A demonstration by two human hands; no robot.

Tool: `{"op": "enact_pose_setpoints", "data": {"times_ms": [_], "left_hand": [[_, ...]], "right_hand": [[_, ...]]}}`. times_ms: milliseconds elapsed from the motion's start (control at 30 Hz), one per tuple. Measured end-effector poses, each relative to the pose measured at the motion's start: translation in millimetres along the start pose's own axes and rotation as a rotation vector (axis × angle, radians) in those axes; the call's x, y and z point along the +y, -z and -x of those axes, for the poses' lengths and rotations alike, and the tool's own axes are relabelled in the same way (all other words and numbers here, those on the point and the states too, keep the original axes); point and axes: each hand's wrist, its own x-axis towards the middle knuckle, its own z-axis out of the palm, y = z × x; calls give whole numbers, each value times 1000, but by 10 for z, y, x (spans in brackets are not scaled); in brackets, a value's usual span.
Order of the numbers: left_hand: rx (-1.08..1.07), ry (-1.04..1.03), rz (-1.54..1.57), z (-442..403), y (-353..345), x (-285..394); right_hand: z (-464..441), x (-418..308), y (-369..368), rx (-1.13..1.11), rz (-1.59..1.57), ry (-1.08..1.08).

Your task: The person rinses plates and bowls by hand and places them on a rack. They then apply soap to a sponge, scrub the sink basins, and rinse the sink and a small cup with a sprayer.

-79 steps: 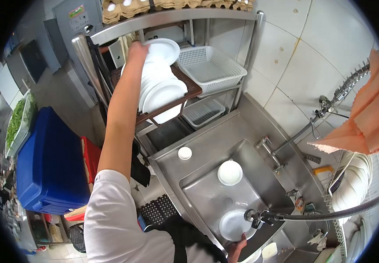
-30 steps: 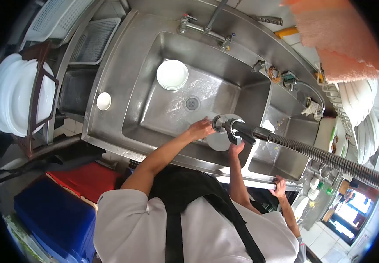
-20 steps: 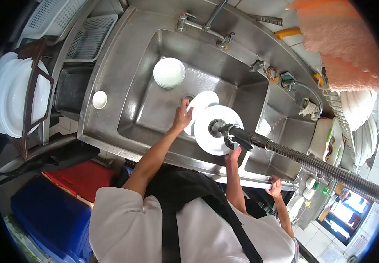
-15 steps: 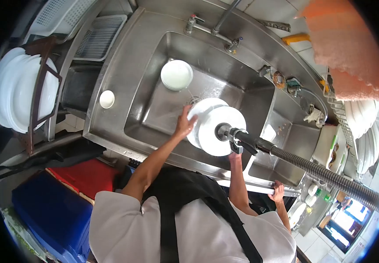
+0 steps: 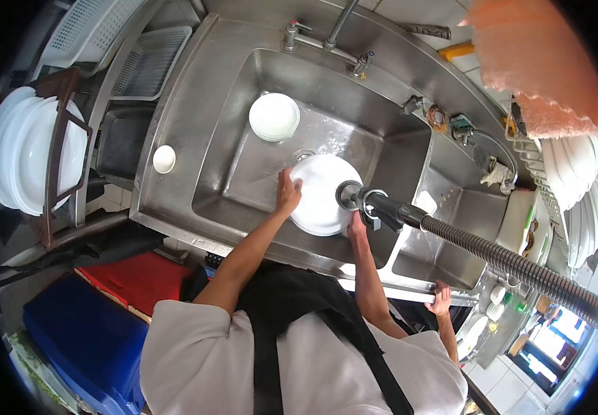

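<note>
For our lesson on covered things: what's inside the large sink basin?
A stack of white dishes and a drain. The white plate in the left hand, right hand at its rim, partly covers the drain; anything directly beneath cannot be seen.

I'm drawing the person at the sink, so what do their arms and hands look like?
The left hand and the partly hidden right hand wear no gloves. No watch or bracelet shows on either wrist. Plain whitish short sleeves reach to about the elbows, leaving the forearms bare.
</note>
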Motion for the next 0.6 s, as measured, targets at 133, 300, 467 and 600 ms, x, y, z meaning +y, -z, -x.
{"op": "enact_pose_setpoints", "data": {"times_ms": [133, 300, 467, 600], "left_hand": [[-43, 36, -132, 71, 273, 132], [-88, -16, -43, 136, 815, 528], [146, -300, -165, 365, 1060, 964], [-173, -828, -509, 437, 703, 792]], "right_hand": [[-71, 113, -17, -77, -314, -86], [-191, 457, 115, -46, -504, -261], [-76, 319, 102, 8, -348, -148], [-35, 250, 153, 65, -202, -56]]}}
